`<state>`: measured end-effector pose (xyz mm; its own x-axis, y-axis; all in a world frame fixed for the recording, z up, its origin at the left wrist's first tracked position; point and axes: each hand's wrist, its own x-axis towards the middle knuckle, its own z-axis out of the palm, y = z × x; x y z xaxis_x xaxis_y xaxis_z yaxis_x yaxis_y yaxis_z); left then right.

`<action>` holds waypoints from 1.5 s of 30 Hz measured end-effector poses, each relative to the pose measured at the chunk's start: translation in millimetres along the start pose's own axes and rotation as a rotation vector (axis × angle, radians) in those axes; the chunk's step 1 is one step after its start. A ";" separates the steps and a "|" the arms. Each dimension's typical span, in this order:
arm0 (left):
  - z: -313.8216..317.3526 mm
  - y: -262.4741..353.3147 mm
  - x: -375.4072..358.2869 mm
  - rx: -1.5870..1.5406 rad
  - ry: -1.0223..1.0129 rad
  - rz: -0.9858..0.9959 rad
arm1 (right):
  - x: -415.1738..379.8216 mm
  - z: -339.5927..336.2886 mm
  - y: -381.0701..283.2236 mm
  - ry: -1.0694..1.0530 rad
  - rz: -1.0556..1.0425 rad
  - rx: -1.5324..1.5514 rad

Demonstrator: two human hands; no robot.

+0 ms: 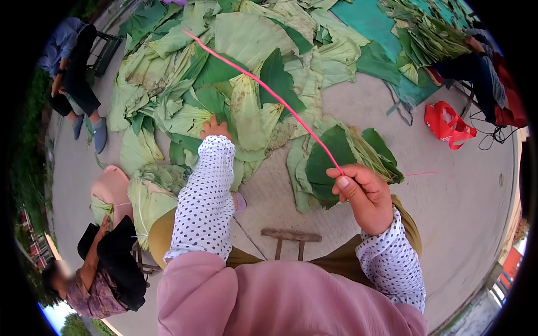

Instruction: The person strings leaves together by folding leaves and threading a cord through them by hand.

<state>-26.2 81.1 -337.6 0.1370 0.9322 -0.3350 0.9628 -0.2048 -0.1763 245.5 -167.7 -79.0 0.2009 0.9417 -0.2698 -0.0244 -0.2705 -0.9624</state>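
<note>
Thumb and fingers of my right hand (365, 197) pinch one end of a thin pink plastic string (263, 85). The string stretches up and left over the leaves, its far end loose. My left hand (216, 129) reaches forward onto the large heap of lotus leaves (245, 33), fingers apart and touching a pale, pleated leaf (189, 121). Some leaves show dark green faces, others pale, browned undersides. Below and left of my right hand lies a smaller stack of folded lotus leaves (330, 162) on the concrete.
A small wooden stool (291, 235) stands between my legs. A red plastic bag (449, 125) rests at right, near a person with a leaf stack (428, 42) on a green sheet (367, 19). Two other people sit at left, one beside a pink chair (112, 187). Another pink string (420, 173) lies on the ground.
</note>
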 end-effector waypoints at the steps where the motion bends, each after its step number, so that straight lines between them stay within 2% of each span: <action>1: 3.6 -3.3 1.9 0.001 0.001 -0.001 | 0.1 0.2 -0.2 0.000 -0.002 0.001; 3: -3.0 -8.3 1.2 -0.067 0.186 0.021 | -0.6 0.2 -0.7 0.014 0.028 0.013; 4: -9.4 -13.2 2.5 -0.065 0.195 0.020 | -1.1 0.6 -0.8 0.014 0.018 0.015; 6: -33.6 -25.3 7.7 -0.318 0.540 0.057 | -2.4 0.8 -0.3 0.023 -0.004 0.028; 7: -51.5 -33.5 11.0 -0.391 0.704 0.141 | -3.0 -0.2 -0.1 0.025 -0.018 0.033; 8: -69.4 -40.7 15.5 -0.384 0.720 0.146 | -3.5 -1.3 0.0 0.012 -0.011 0.020; 10: -106.7 -52.6 20.7 -0.816 0.799 0.045 | -5.3 -3.1 0.9 0.003 -0.028 0.015; 11: -127.2 -57.3 16.5 -0.810 0.821 0.056 | -5.8 -3.7 2.2 -0.001 -0.019 0.011; 13: -172.3 -65.6 2.8 -1.291 0.813 0.111 | -8.7 -3.9 4.1 -0.006 -0.035 0.018; 14: -192.0 -67.8 -8.1 -1.281 0.834 0.127 | -9.4 -2.8 4.2 -0.020 -0.053 0.014; 16: -226.1 -64.2 -43.0 -1.643 0.815 0.037 | -9.9 -1.0 8.2 -0.031 -0.092 0.018; 18: -253.4 -54.4 -81.2 -1.744 0.805 -0.003 | -10.0 0.7 17.7 -0.060 -0.189 -0.089; 20: -259.1 -55.5 -99.6 -2.105 0.592 0.144 | -10.9 3.2 19.5 -0.071 -0.185 -0.070; 21: -257.1 -49.7 -109.1 -2.166 0.598 0.149 | -12.1 3.8 19.8 -0.092 -0.195 -0.093; 25: -250.1 -31.6 -126.0 -2.289 0.494 0.144 | -19.6 4.8 11.7 -0.141 -0.148 -0.121; 34: -275.6 -26.6 -136.2 -2.287 0.451 0.257 | -15.0 2.8 13.2 -0.122 -0.065 -0.138; 45: -273.4 -25.6 -138.2 -2.262 0.468 0.216 | -11.3 7.1 16.2 -0.129 -0.085 -0.168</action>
<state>-6.2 39.1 -33.8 -0.0568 0.9982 0.0170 -0.4856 -0.0425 0.8731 235.9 -181.3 -91.8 0.0682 0.9774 -0.1999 0.1530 -0.2083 -0.9660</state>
